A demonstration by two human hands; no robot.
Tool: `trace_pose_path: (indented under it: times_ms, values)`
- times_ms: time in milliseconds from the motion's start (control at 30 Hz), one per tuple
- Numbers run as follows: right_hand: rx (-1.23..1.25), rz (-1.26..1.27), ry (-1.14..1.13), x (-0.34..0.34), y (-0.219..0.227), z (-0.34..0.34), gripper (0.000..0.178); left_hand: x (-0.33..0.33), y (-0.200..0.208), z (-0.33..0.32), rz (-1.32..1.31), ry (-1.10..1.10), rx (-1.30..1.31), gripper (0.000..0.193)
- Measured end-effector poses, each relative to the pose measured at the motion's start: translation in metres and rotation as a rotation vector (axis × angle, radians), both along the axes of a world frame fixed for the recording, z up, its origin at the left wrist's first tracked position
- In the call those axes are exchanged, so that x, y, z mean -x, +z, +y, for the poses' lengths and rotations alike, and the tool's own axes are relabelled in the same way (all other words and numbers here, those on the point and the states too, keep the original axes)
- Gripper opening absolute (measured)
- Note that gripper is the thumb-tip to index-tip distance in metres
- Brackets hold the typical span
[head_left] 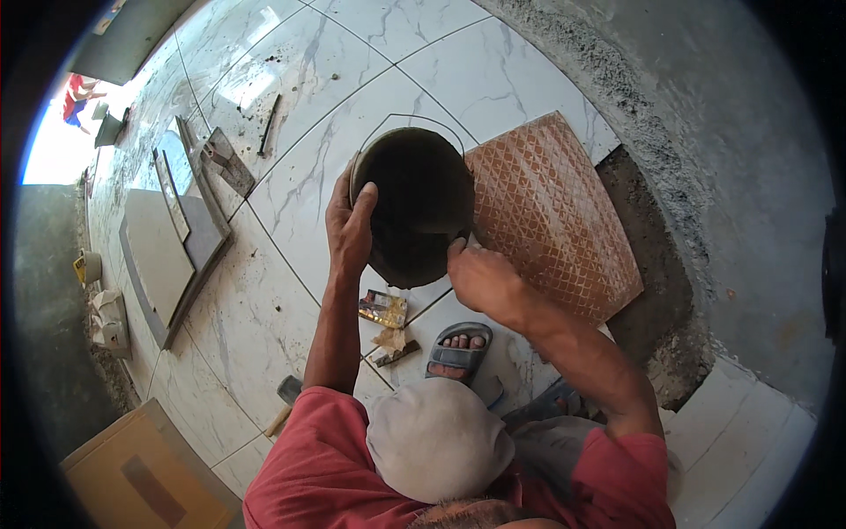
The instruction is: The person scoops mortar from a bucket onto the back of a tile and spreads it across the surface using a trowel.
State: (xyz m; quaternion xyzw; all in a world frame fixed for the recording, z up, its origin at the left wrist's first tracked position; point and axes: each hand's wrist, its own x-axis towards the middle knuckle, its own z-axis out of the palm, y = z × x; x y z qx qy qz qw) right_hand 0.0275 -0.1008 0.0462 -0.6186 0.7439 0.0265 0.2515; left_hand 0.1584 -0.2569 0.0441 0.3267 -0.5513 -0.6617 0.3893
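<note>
A dark bucket (pixel 414 198) with a thin wire handle is tilted so that its mouth faces me; its inside is in deep shadow. My left hand (pixel 351 220) grips the bucket's left side, the thumb over the rim. At the lower right of the rim, my right hand (pixel 480 273) is closed in a fist. What that fist holds, if anything, is hidden in the shadow. Just right of the bucket lies a large tile (pixel 560 216), its brown, grid-patterned back facing up, streaked with white. Part of it overlaps a strip of rough grey bedding (pixel 652 264).
Marbled white floor tiles (pixel 291 176) spread leftward. Cut tile pieces (pixel 163 251) and a trowel (pixel 227 163) lie there. A small packet (pixel 383 309) and a hammer (pixel 286 392) are near me. A cardboard box (pixel 145 472) sits lower left; a grey wall (pixel 749 176) rises right. A person (pixel 77 99) appears far left.
</note>
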Motion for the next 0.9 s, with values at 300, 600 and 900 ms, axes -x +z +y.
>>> trace_pose_path:
  times_ms: [300,600,900]
  values:
    - [-0.037,-0.543,-0.355,0.013,0.027,-0.052,0.036,-0.011,-0.006,-0.004,0.071,-0.019,-0.045,0.042]
    - [0.306,0.051,0.230,-0.031,0.009,-0.015,0.045,-0.029,-0.002,-0.028,0.042,-0.076,-0.063,0.038]
    - [0.155,-0.042,0.298,0.032,0.016,-0.001,0.046,-0.020,-0.006,-0.028,0.028,-0.068,-0.040,0.043]
